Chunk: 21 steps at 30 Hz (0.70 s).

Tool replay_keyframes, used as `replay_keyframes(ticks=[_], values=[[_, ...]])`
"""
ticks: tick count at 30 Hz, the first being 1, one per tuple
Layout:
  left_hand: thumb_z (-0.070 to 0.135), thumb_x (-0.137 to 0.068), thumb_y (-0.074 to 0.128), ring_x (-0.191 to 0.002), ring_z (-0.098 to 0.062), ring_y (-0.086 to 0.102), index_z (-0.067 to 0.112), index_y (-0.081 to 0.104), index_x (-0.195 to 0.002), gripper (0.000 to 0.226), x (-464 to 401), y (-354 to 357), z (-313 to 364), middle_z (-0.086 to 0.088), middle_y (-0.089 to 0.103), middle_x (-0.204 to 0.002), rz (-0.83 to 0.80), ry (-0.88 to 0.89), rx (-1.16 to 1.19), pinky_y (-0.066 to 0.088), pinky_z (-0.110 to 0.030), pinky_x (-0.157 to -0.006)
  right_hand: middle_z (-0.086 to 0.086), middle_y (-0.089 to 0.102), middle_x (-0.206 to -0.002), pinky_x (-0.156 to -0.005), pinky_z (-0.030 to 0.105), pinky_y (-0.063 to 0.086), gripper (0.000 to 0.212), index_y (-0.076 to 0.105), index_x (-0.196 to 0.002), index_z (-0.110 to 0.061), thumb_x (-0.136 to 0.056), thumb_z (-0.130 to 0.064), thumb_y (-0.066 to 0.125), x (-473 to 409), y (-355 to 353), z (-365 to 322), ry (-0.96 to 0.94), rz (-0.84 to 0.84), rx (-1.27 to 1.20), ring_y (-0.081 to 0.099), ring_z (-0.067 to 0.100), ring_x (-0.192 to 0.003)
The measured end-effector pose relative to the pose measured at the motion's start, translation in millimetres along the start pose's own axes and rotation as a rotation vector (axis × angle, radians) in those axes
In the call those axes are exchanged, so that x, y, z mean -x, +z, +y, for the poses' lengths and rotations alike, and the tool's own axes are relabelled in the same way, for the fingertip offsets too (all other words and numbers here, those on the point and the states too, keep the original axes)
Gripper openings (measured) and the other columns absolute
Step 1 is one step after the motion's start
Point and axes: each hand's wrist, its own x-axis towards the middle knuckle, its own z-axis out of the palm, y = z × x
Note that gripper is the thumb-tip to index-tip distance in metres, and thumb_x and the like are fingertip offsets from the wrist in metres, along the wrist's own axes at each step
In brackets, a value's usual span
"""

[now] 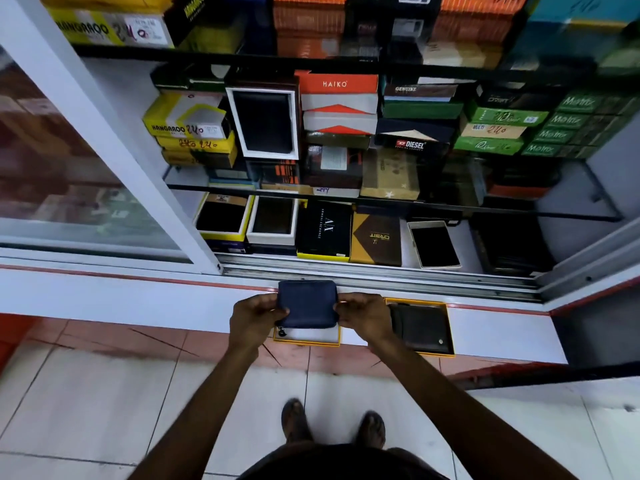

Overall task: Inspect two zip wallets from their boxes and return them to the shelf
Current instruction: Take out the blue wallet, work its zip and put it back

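A dark blue zip wallet is held level between both hands above the white ledge. My left hand grips its left edge and my right hand grips its right edge. Directly under it lies an open yellow-rimmed box with a white inside, mostly hidden by the wallet. To the right, a second yellow-rimmed box holds a black wallet lying flat; my right wrist covers its left side.
The white ledge runs along the front of an open display cabinet with a sliding-door track. Glass shelves are packed with several stacked wallet boxes. A glass door stands at the left. Tiled floor and my feet are below.
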Motion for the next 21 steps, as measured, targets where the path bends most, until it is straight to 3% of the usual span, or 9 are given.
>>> replay_keyframes(ticks=[4, 9, 12, 14, 17, 19, 21], values=[[0.011, -0.072, 0.081, -0.081, -0.017, 0.071, 0.016, 0.078, -0.092, 0.021, -2.7, 4.7, -3.4, -0.002, 0.078, -0.087, 0.017, 0.051, -0.174, 0.055, -0.034, -0.086, 0.014, 0.073, -0.085, -0.077, 0.053, 0.061, 0.018, 0.077, -0.096, 0.003, -0.079, 0.003, 0.074, -3.9, 2.7, 3.3, 0.016, 0.025, 0.067, 0.071, 0.033, -0.073], [0.017, -0.075, 0.079, -0.084, -0.017, 0.069, 0.013, 0.078, -0.095, 0.021, -5.6, 2.7, -8.1, -0.002, 0.077, -0.089, 0.003, 0.111, -0.326, 0.048, -0.025, -0.083, 0.02, 0.069, -0.081, -0.057, 0.027, 0.062, 0.019, 0.071, -0.095, 0.015, -0.078, 0.008, 0.074, 0.1, -0.1, 7.9, 0.076, -0.039, 0.06, 0.066, 0.011, -0.045], [0.018, -0.075, 0.08, -0.092, -0.02, 0.069, 0.009, 0.077, -0.098, 0.025, -6.3, 4.6, -9.9, -0.006, 0.077, -0.096, 0.009, 0.162, -0.406, 0.042, -0.021, -0.083, 0.018, 0.071, -0.076, -0.069, 0.042, 0.064, 0.003, 0.077, -0.079, -0.001, -0.078, 0.001, 0.076, 0.6, 0.2, 11.1, 0.075, -0.03, 0.16, 0.071, 0.022, -0.055], [0.017, -0.077, 0.078, -0.093, -0.023, 0.07, 0.006, 0.077, -0.096, 0.022, -4.9, 8.0, -9.8, -0.009, 0.077, -0.097, 0.021, 0.219, -0.454, 0.04, -0.02, -0.081, 0.019, 0.075, -0.078, -0.077, 0.049, 0.062, 0.009, 0.077, -0.073, -0.014, -0.078, -0.006, 0.076, -3.1, 3.0, 15.1, 0.062, -0.017, 0.238, 0.074, 0.032, -0.068], [0.016, -0.079, 0.077, -0.089, -0.026, 0.071, 0.003, 0.078, -0.092, 0.019, -3.4, 11.6, -9.2, -0.012, 0.078, -0.092, 0.038, 0.29, -0.497, 0.038, -0.02, -0.077, 0.02, 0.077, -0.081, -0.077, 0.049, 0.062, 0.009, 0.079, -0.084, -0.005, -0.078, -0.011, 0.077, -5.2, 5.3, 19.2, 0.03, -0.024, 0.299, 0.075, 0.033, -0.072], [0.015, -0.079, 0.076, -0.086, -0.027, 0.072, 0.002, 0.078, -0.091, 0.018, -4.3, 12.7, -9.7, -0.013, 0.078, -0.09, 0.05, 0.307, -0.504, 0.039, -0.02, -0.078, 0.02, 0.077, -0.078, -0.075, 0.049, 0.062, 0.003, 0.078, -0.078, -0.01, -0.076, -0.011, 0.078, -5.5, 4.8, 16.9, 0.041, -0.024, 0.301, 0.076, 0.032, -0.068], [0.016, -0.08, 0.075, -0.083, -0.026, 0.072, 0.003, 0.078, -0.087, 0.016, -5.3, 13.2, -10.8, -0.012, 0.078, -0.087, 0.053, 0.315, -0.521, 0.039, -0.02, -0.076, 0.019, 0.076, -0.074, -0.071, 0.049, 0.063, 0.01, 0.075, -0.069, -0.016, -0.073, -0.008, 0.08, -7.5, 3.9, 14.1, 0.072, 0.0, 0.291, 0.075, 0.032, -0.065]])
